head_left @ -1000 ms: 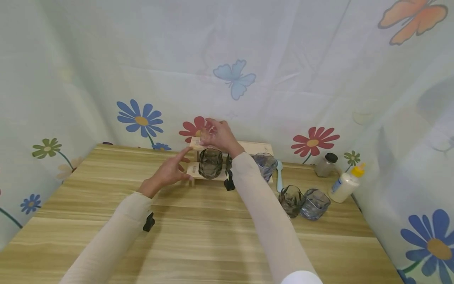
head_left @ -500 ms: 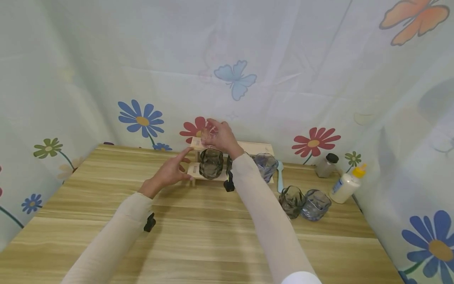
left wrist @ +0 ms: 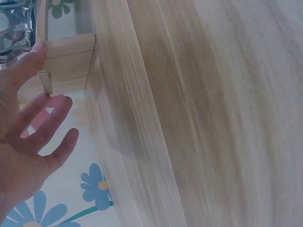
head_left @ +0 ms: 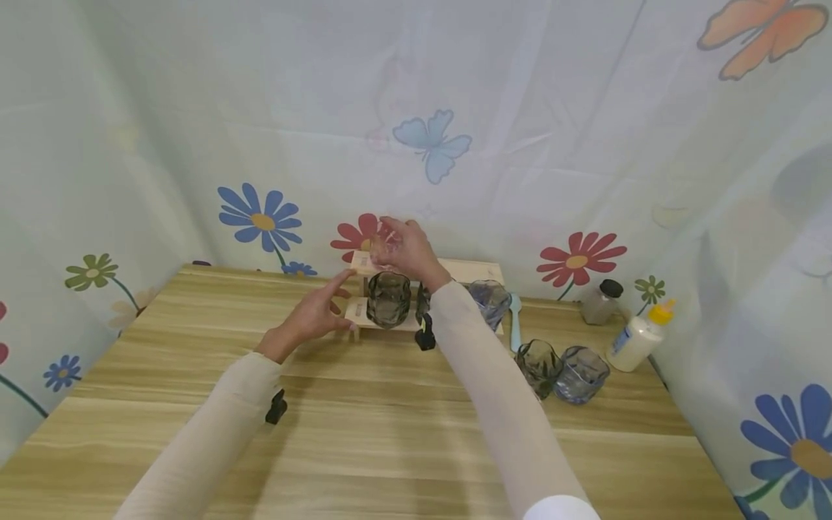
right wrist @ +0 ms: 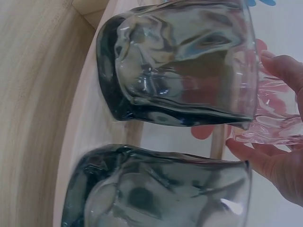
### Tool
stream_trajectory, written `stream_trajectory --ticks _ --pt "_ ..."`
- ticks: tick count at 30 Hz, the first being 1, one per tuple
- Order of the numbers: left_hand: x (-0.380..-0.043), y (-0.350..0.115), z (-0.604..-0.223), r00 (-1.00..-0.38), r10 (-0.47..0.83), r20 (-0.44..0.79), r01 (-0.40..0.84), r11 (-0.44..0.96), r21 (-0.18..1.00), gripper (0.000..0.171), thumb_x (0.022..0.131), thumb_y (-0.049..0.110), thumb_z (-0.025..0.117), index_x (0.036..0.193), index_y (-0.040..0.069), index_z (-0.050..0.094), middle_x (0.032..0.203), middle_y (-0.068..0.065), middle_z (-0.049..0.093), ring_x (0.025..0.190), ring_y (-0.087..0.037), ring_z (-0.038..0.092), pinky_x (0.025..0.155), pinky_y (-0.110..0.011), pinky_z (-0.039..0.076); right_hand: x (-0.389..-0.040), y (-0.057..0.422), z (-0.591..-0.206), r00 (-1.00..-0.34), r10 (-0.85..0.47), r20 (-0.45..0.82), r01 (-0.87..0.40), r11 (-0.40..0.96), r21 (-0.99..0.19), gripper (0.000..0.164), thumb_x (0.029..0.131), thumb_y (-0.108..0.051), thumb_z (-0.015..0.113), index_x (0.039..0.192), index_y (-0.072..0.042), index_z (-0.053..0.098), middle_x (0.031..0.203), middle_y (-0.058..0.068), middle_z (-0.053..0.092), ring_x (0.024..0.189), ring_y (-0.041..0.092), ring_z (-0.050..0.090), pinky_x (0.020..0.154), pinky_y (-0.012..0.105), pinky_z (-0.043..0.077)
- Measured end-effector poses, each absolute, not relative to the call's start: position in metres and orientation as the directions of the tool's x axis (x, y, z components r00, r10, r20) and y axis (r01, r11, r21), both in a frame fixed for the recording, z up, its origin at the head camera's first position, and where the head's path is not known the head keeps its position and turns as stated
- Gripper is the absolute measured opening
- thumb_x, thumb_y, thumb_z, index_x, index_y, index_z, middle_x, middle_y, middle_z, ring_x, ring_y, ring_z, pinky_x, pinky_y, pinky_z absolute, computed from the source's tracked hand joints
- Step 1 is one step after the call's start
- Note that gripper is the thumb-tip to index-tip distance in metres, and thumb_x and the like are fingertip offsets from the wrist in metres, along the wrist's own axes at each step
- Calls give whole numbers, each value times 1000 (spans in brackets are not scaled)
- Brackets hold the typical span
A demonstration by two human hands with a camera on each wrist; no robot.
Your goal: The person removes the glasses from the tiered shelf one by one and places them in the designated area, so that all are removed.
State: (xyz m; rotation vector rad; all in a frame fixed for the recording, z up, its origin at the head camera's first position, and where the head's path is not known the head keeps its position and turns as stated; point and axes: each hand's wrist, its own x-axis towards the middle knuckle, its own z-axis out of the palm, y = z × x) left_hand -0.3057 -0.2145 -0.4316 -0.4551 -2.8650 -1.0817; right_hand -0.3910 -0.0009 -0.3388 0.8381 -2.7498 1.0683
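A small two-tier wooden stand (head_left: pixel 468 271) is at the table's back. My right hand (head_left: pixel 416 253) grips a clear pinkish glass (right wrist: pixel 277 111) low over the left of its upper board, thumb and fingers on opposite sides. On the lower board a smoky grey glass (head_left: pixel 388 302) stands in front; another grey glass (right wrist: pixel 161 189) is largely behind the right forearm in the head view. A bluish glass (head_left: pixel 490 300) sits at the right end. My left hand (head_left: pixel 312 314) touches the stand's left end, thumb by the lower board, index finger by the upper, other fingers spread.
On the table (head_left: pixel 364 433), a grey glass (head_left: pixel 538 367) and a bluish glass (head_left: pixel 581 374) stand side by side at right. Nearby are a pale blue spoon (head_left: pixel 516 321), a black-capped jar (head_left: pixel 601 302) and a white bottle with a yellow nozzle (head_left: pixel 640 338). Flowered cloth hangs behind.
Both hands hold nearly the same positions, the right with the pinkish glass at the upper board. The whole head view has shifted slightly.
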Motion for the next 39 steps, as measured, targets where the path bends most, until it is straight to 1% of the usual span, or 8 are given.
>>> stream_trajectory --ticks 5,9,12,16,19,25,31,39 --pt "-306 -213 -434 -955 253 153 292 717 633 107 78 18 87 160 26 19 135 -22 62 95 -35 71 82 -51 57 -388 3 -331 -834 -467 294 -546 625 -558 78 84 -25 82 151 -14 45 126 17 57 108 27 49 93 42 48" --pt "-305 -212 -435 -955 256 149 290 717 633 106 78 17 87 160 25 19 135 -22 62 95 -35 71 82 -50 57 -384 9 -324 -854 -438 279 -516 651 -556 78 84 -27 81 152 -16 44 127 19 55 105 27 48 91 42 47" --pt "-305 -211 -435 -954 264 143 293 715 635 106 79 17 86 160 24 19 135 -23 61 95 -36 70 82 -51 56 -381 16 -319 -872 -410 267 -486 656 -578 79 83 -28 81 152 -18 44 126 20 54 107 28 50 91 43 48" --pt "-306 -211 -434 -958 255 135 281 718 636 107 78 18 87 160 27 19 137 -22 60 96 -35 70 82 -51 56 -380 25 -314 -883 -384 272 -467 655 -594 80 82 -29 82 152 -19 43 128 19 54 114 30 52 94 46 48" --pt "-306 -212 -433 -958 253 137 281 722 632 107 78 18 87 160 27 18 137 -23 60 96 -35 70 82 -51 56 -379 33 -311 -887 -371 274 -459 656 -598 81 82 -28 82 152 -19 43 130 20 54 118 31 52 97 46 48" --pt "-306 -214 -431 -956 254 149 290 722 628 106 78 18 87 160 25 19 136 -23 61 95 -35 70 82 -51 56 -373 51 -305 -893 -356 276 -450 660 -602 80 82 -26 81 152 -18 43 128 21 54 115 31 52 96 48 47" --pt "-305 -214 -430 -954 257 152 294 721 627 105 78 17 86 160 23 20 136 -24 61 94 -35 70 81 -50 57 -372 69 -305 -896 -343 281 -443 697 -564 82 81 -29 81 153 -19 42 127 20 55 112 32 53 95 48 47" --pt "-305 -214 -431 -956 255 148 290 720 631 106 78 17 86 160 25 19 136 -23 61 95 -35 70 81 -49 57 -365 93 -308 -908 -316 276 -419 701 -577 82 82 -28 81 153 -18 42 128 22 54 115 33 53 96 50 47"
